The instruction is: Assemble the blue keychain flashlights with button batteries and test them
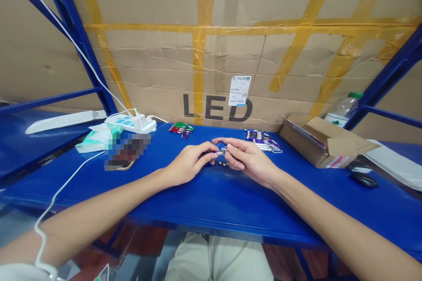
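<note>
My left hand (pixel 191 163) pinches a small silver end piece (pixel 220 153) between thumb and fingers. From the other side, my right hand (pixel 249 158) grips a blue carabiner (pixel 222 144) that meets the silver piece. Both hands are close together above the blue table; the fingers partly cover what they hold. Small round brass-coloured pieces (pixel 223 164) lie just below the fingertips. Behind my left hand is a group of green and red slim tubes with carabiner clips (pixel 181 128). Similar black, purple and silver tubes (pixel 259 135) lie beyond my right hand.
At the left are a white power strip (pixel 133 122), a tissue pack (pixel 100 137) and a blurred-out phone-like object (pixel 127 153). An open cardboard box (pixel 321 142), a black mouse (pixel 363 179) and a bottle (pixel 346 107) are at the right. A large taped carton (pixel 158 66) stands behind.
</note>
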Available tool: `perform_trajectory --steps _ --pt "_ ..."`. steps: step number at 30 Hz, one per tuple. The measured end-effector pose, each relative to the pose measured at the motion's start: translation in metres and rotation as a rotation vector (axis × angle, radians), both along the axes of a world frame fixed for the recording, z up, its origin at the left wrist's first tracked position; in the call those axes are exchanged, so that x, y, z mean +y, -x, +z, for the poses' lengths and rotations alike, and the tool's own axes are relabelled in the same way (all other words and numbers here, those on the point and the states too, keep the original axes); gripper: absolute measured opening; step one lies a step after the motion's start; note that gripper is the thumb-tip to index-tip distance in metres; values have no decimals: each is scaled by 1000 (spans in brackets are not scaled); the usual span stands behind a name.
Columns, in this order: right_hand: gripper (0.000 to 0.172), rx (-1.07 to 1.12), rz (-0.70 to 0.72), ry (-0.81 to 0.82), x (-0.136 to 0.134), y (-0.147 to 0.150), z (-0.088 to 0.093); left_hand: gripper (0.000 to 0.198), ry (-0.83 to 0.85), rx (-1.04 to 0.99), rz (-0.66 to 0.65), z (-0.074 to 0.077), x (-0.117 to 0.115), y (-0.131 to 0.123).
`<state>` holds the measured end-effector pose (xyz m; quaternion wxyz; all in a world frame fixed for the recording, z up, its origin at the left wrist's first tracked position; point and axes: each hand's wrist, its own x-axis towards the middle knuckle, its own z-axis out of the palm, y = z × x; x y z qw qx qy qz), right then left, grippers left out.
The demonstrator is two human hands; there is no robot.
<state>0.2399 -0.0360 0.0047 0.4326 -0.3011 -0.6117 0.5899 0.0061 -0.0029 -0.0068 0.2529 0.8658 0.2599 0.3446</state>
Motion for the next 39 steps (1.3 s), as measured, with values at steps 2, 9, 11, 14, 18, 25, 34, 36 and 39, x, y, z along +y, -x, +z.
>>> perform_trajectory --steps 2,9,11,14,18,25,34,36,39 --pt "49 37 3 28 0 1 1 26 12 -14 27 1 1 1" --pt "42 108 -44 66 -1 4 1 27 -1 42 -23 5 2 4" --pt "42 125 -30 92 -1 5 -1 28 -9 50 -33 3 2 4" --pt "42 144 -12 109 -1 6 -4 28 -38 50 -33 1 4 5" --pt "43 153 -4 116 -1 7 -7 26 -79 44 -31 0 5 5" --pt "44 183 9 138 -3 8 -7 23 -99 23 -29 1 3 4" --pt "40 211 20 122 -3 8 -8 23 -67 8 -46 2 2 4" --pt "40 230 28 119 -3 9 -8 23 -59 2 -53 2 2 4" --pt "39 250 41 118 -3 11 -8 23 -66 -4 -56 2 3 4"
